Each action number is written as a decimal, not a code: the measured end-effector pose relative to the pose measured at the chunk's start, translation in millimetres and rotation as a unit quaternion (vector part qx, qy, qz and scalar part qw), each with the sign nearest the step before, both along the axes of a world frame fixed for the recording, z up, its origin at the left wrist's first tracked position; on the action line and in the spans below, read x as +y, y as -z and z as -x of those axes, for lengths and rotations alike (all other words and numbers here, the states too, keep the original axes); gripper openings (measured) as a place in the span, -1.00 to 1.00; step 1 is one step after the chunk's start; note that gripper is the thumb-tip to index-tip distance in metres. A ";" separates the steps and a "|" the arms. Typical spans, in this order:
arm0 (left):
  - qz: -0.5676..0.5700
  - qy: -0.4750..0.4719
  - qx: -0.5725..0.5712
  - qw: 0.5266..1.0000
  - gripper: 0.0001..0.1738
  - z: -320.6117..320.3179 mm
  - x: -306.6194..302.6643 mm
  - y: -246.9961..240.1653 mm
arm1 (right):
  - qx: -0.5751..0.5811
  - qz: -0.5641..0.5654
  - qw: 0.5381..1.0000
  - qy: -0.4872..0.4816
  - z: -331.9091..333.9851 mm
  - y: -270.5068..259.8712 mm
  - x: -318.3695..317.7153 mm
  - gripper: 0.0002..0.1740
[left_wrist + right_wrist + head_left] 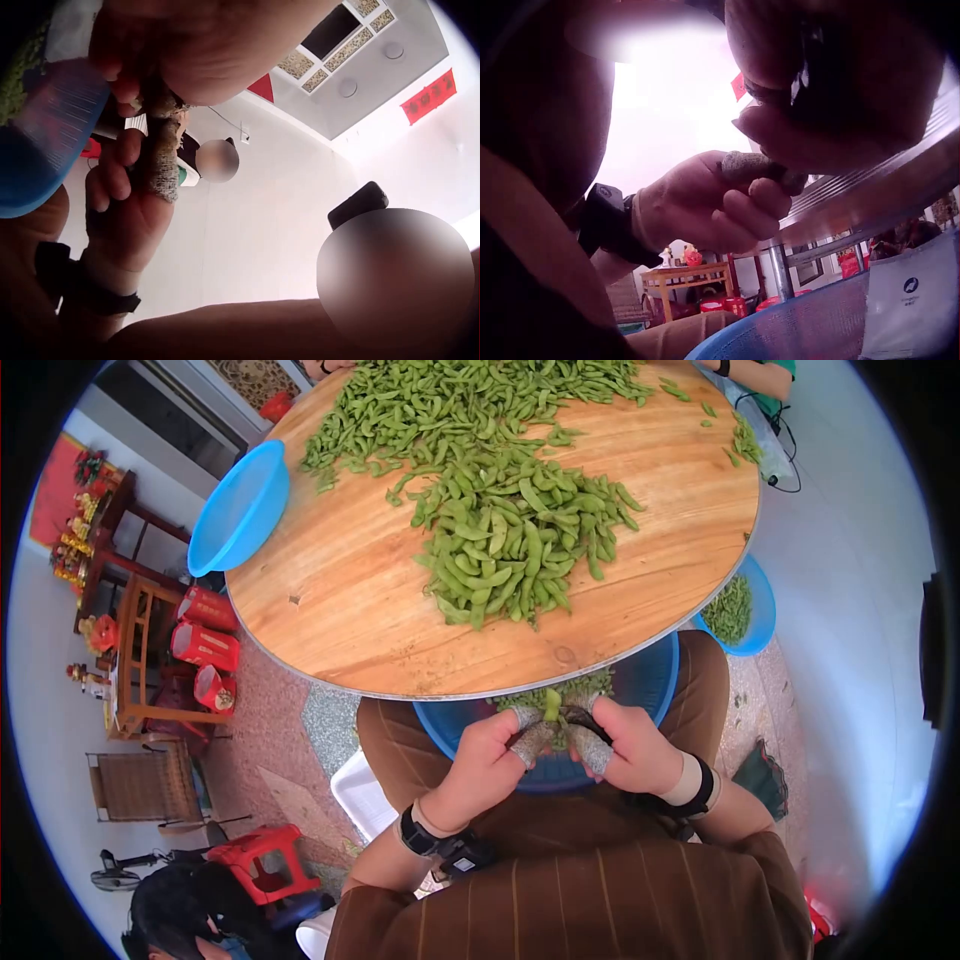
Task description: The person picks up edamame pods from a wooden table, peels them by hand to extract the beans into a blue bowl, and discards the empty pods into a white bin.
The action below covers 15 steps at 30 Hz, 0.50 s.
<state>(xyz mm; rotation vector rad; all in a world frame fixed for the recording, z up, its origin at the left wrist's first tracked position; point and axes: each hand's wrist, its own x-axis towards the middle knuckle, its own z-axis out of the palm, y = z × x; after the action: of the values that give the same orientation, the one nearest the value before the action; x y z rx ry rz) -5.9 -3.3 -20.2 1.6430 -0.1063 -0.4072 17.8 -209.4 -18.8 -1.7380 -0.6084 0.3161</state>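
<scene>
Subject item: one green bean pod (552,705), held upright between the two hands, just below the near edge of the round wooden table (340,590) and not resting on it.

Left hand (490,755): fingers curled, thumb and forefinger pinching the pod's lower part from the left. Right hand (635,745): likewise curled, pinching the same pod from the right. The two hands touch at the fingertips, and the pod's upper end stands clear above them. Both thumbs wear grey fabric thumb covers (530,743). Each wrist carries a dark strap.

In the wrist views the pod itself cannot be made out. The left wrist view shows only the left hand (210,45) close above the right hand (127,210). The right wrist view shows the right hand (840,82) above the left hand (712,202), thumbs meeting.

Directly beneath the hands, on the person's lap, sits a deep blue plastic basin (645,675) holding green matter at its far side.

On the table: a heap of green pods (510,540) from the centre towards the far edge. A light blue plastic bowl (240,505) overhangs the left edge. A second blue basin (762,610) with pods shows under the right edge. A red plastic stool (262,857) stands on the floor to the left.
</scene>
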 end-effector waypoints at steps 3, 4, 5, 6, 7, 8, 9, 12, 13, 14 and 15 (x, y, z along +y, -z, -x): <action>-0.059 0.000 -0.097 0.994 -0.76 1.9 -3.8 2.6 | 0.072 0.059 0.995 -0.030 2.7 -2.5 -6.8 -0.67; -0.059 0.001 -0.097 0.993 -0.76 1.8 -3.0 0.8 | 0.072 0.058 0.995 -0.029 3.2 -3.0 -7.0 -0.67; -0.048 0.005 -0.052 0.997 -0.77 1.9 -1.9 -2.9 | 0.120 0.035 0.991 -0.040 3.9 -3.1 -7.1 -0.65; -0.036 0.009 -0.006 0.999 -0.79 1.9 -1.6 -4.9 | 0.167 0.011 0.985 -0.050 4.3 -3.4 -7.2 -0.63; -0.036 0.009 -0.005 0.999 -0.79 2.1 -2.1 -4.5 | 0.168 0.011 0.984 -0.050 4.4 -6.0 -6.6 -0.63; -0.059 0.008 -0.049 0.997 -0.80 2.3 -2.5 -3.9 | 0.203 -0.006 0.978 -0.045 4.4 -10.5 -5.2 -0.60; -0.082 0.006 -0.094 0.992 -0.80 2.7 -2.7 -3.7 | 0.239 -0.023 0.970 -0.041 4.9 -12.8 -3.5 -0.56; -0.329 0.017 -0.357 0.874 -0.74 2.8 -2.5 -5.9 | 0.109 -0.012 0.994 0.007 9.6 -10.9 1.1 -0.51; -0.329 0.023 -0.356 0.874 -0.74 3.1 -3.2 -6.6 | 0.111 -0.014 0.994 0.012 9.9 -7.9 0.7 -0.51; -0.346 0.018 -0.398 0.850 -0.72 3.9 -4.6 -7.5 | 0.058 0.009 0.998 0.010 9.3 -3.5 -0.2 -0.51; -0.361 0.014 -0.438 0.823 -0.69 4.0 -5.5 -7.6 | 0.005 0.033 0.999 0.008 8.5 1.6 -0.7 -0.52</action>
<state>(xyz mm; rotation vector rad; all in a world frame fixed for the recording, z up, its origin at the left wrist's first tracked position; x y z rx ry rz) -10.0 -8.8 -12.6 2.4803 -0.7404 0.3903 9.2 -210.1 -20.4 -1.8018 -0.5812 0.3366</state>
